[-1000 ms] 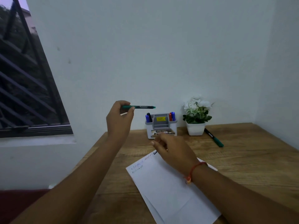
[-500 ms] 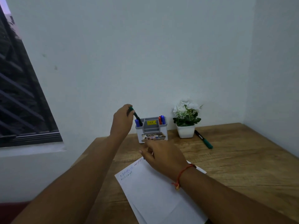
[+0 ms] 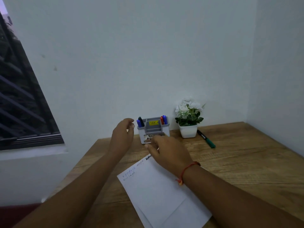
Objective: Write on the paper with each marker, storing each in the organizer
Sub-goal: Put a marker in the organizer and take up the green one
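The organizer (image 3: 153,129) stands at the counter's (image 3: 238,162) far edge against the wall (image 3: 148,55), at 12 o'clock from the paper (image 3: 158,191). In its left-hand slot a green marker (image 3: 140,120) and a blue marker (image 3: 138,123) stand upright side by side. In its right-hand slot stand a red marker (image 3: 161,120) and a second blue marker (image 3: 165,119). A yellow sticker (image 3: 153,123) sits on the middle section.

The left hand (image 3: 122,134) hangs just at 9 o'clock of the organizer, near the green marker but apart from it. Its fingers are loosely curled and it grips nothing. The right hand (image 3: 166,150) is over the paper's far corner, at 6 o'clock of the organizer, with relaxed fingers reaching toward the organizer's front. It holds no marker; blur hides whether the fingertips touch the organizer or the paper. A red band (image 3: 185,171) circles that wrist.

The paper lies flat and skewed on the counter, with short lines of handwriting near its far corner, at 9 o'clock of the right hand.

A white-flowered plant (image 3: 188,117) in a white pot stands at 3 o'clock of the organizer. A loose marker (image 3: 206,139), black with a green end, lies on the counter at 4 o'clock of the pot, just beside it. A dark barred window (image 3: 21,96) fills the wall at 9 o'clock.
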{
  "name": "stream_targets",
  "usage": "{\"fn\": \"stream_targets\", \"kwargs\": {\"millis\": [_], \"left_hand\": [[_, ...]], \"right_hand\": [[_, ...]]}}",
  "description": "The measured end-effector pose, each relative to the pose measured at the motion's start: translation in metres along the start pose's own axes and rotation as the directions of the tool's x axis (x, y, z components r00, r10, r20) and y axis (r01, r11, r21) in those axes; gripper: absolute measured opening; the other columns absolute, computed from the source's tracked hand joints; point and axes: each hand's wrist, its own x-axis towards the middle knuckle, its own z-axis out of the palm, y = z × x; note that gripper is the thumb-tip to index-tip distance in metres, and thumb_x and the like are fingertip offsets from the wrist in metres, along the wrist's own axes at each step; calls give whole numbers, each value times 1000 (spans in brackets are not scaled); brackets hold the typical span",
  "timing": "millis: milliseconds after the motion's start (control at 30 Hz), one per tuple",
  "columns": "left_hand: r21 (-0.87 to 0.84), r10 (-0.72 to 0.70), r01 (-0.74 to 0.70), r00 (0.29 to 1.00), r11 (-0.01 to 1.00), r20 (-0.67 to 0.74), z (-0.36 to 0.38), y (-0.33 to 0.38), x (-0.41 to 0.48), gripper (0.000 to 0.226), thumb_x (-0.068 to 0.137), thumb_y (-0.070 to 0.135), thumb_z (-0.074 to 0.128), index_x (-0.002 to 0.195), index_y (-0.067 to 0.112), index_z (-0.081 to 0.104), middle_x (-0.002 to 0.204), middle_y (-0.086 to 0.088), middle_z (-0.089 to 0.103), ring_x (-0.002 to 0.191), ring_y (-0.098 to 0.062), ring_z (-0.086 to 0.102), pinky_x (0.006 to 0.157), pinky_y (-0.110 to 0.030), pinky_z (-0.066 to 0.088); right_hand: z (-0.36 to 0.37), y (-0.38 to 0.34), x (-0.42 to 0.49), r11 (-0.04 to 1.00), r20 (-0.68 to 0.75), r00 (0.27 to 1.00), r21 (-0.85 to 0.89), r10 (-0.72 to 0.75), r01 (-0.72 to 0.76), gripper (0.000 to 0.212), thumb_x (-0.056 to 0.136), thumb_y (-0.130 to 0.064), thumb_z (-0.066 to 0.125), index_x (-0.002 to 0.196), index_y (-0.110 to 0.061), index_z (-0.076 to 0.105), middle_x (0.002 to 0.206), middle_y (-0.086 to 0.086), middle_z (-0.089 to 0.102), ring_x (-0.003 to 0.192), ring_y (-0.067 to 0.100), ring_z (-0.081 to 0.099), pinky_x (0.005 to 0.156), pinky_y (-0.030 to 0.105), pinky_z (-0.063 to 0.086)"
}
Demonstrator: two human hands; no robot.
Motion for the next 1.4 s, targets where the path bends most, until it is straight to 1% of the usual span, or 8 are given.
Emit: {"fn": "stream_targets", "kwargs": {"millis": [100,333,467,667,800,1067,1233,1400], "left_hand": [[36,28,-31,997,999,68,-10,-1,-30,26,97,19,55,122,15,59,113,5,63,100,-8,59,86,-28,51],[159,97,-140,963,977,253,-16,-19,-56,21,97,23,55,114,18,66,116,5,63,98,-7,55,84,-25,45],[140,120,-164,952,976,280,-15,-20,-55,18,97,24,55,110,20,67,110,6,64,95,-6,55,84,-26,46],[113,128,-171,941,979,312,-15,-22,-55,16,95,25,57,106,23,68,107,9,65,96,-7,57,87,-30,50],[107,121,-159,946,981,300,-17,-18,-55,14,95,25,57,102,24,69,102,11,64,95,-5,57,86,-29,49],[93,90,-118,960,989,264,-20,-14,-54,16,96,29,56,106,24,68,105,9,64,95,-5,57,87,-31,51],[75,74,-93,973,993,220,-21,-10,-54,24,95,31,57,115,21,66,110,8,65,97,-7,59,85,-33,53],[-12,91,-90,982,996,168,-25,-1,-55,23,94,25,60,116,19,65,104,7,65,93,-8,61,81,-34,54]], "right_hand": [[-9,17,9,985,-79,983,-38,164,-167,32,100,-46,50,99,-18,64,90,-1,63,85,17,61,62,28,42],[-20,89,9,782,-104,856,-363,507,-507,29,94,-31,57,115,-12,65,123,12,62,117,31,55,93,37,46],[-20,106,4,700,-16,809,-492,588,-518,29,94,-22,53,117,-16,69,123,8,65,118,28,57,97,38,46],[-21,114,5,698,-8,786,-454,619,-554,33,99,-12,47,127,-13,66,130,11,63,118,29,60,94,39,51],[-22,113,8,740,-78,816,-379,573,-556,27,96,-7,50,113,-11,70,112,11,69,103,28,65,84,35,54],[-39,82,16,908,-416,903,-330,107,-259,12,80,-10,67,91,-8,64,82,12,67,79,35,57,61,36,40],[-35,66,18,965,-441,895,-257,-63,-59,37,77,-11,76,114,-8,69,90,11,71,85,33,63,71,41,53],[-30,46,14,987,-446,885,-145,-133,75,40,85,-21,68,123,-11,64,97,9,70,93,28,61,81,42,51]]}}
